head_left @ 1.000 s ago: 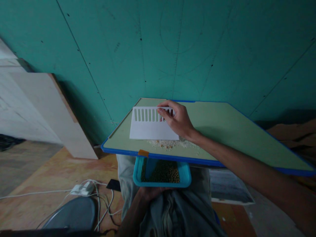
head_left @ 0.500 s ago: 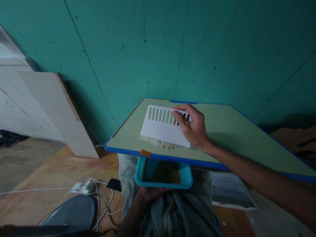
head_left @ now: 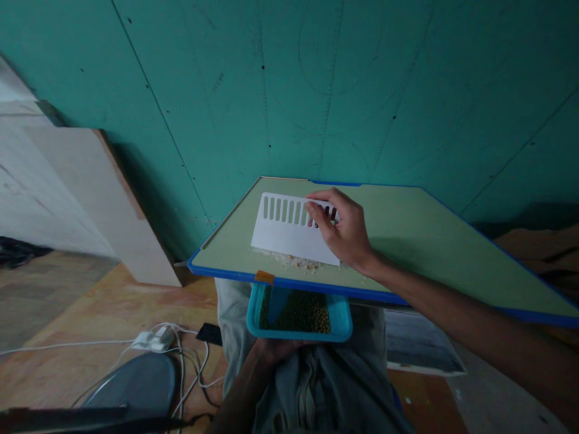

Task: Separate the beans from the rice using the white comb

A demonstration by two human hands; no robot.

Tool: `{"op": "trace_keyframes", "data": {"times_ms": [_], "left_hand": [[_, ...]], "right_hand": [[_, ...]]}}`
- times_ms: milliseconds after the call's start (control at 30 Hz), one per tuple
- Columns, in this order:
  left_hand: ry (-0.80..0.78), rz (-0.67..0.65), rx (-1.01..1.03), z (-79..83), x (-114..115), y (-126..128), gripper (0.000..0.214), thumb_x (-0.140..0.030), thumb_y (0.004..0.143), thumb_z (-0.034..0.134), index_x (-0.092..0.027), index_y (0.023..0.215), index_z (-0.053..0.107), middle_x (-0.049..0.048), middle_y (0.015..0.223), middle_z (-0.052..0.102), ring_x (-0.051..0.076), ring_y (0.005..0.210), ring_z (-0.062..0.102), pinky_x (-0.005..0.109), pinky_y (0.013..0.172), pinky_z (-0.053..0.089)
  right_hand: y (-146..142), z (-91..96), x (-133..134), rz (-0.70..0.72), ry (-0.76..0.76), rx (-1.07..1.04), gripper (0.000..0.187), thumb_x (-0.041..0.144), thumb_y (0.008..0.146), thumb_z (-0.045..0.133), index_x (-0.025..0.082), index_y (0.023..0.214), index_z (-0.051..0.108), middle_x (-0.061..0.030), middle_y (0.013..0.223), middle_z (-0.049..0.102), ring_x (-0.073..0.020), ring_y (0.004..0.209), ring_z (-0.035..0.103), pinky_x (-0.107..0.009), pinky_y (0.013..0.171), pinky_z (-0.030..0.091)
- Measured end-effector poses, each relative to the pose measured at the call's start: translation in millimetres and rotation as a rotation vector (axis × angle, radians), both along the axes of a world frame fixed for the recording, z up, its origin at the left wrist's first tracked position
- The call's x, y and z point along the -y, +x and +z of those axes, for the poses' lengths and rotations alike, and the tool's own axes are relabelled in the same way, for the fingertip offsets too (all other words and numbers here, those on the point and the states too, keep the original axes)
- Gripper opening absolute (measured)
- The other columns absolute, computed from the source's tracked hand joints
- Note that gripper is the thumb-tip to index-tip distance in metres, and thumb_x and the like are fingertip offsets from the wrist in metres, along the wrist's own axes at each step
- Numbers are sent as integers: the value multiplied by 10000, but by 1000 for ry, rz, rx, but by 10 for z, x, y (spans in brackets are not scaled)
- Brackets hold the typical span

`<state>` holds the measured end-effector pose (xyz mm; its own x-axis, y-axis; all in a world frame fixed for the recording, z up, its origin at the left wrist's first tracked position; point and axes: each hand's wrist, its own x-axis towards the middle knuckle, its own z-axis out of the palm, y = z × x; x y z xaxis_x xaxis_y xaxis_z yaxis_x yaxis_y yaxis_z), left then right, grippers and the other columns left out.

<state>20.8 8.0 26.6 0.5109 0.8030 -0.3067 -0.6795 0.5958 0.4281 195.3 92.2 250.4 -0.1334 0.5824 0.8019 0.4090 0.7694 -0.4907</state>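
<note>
Scraper (head_left: 289,232) (white, slotted) has pushed grains (head_left: 294,261) nearer edge.

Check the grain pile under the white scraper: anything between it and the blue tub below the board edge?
Nothing visible. The grain lies at the scraper's lower edge, with only bare board down to the blue rim. The tub sits just under that rim, in the left hand. The right hand presses on the scraper.
</note>
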Motion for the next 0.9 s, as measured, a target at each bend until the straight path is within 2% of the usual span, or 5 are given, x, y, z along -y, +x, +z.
{"op": "trace_keyframes", "data": {"times_ms": [300, 433, 633, 900], "left_hand": [[-18, -27, 72, 24, 4, 7, 586, -471, 681, 818, -280, 1221, 692, 97, 1355, 697, 411, 1405, 481, 637, 1136, 404], [-2, -19, 69, -25, -4, -5, 502, -491, 677, 815, -266, 1118, 734, 94, 1286, 737, 399, 1400, 491, 632, 1139, 400], [21, -47, 89, -105, -18, -11, 522, -549, 698, 798, -243, 1115, 730, 110, 1330, 711, 397, 1409, 480, 636, 1145, 383], [32, -39, 22, 49, -4, 13, 498, -521, 643, 842, -251, 1050, 747, 95, 1373, 685, 399, 1420, 464, 601, 1159, 396]], "right_hand": [[-23, -9, 27, 30, -28, 8, 199, 375, 1010, 573, 202, 1018, 671, -31, 948, 702, -123, 653, 628, -282, 593, 468], [-31, -19, 26, 53, -13, 8, 171, 338, 1007, 585, 194, 1024, 676, -29, 936, 700, -115, 648, 628, -269, 589, 468], [-40, -38, 9, 77, 13, 2, 146, 311, 995, 606, 190, 1031, 681, -21, 935, 705, -99, 624, 616, -253, 574, 466], [-39, -45, 2, 91, 3, 17, 165, 338, 1004, 595, 197, 1036, 675, -24, 942, 703, -105, 634, 618, -258, 574, 467]]}}
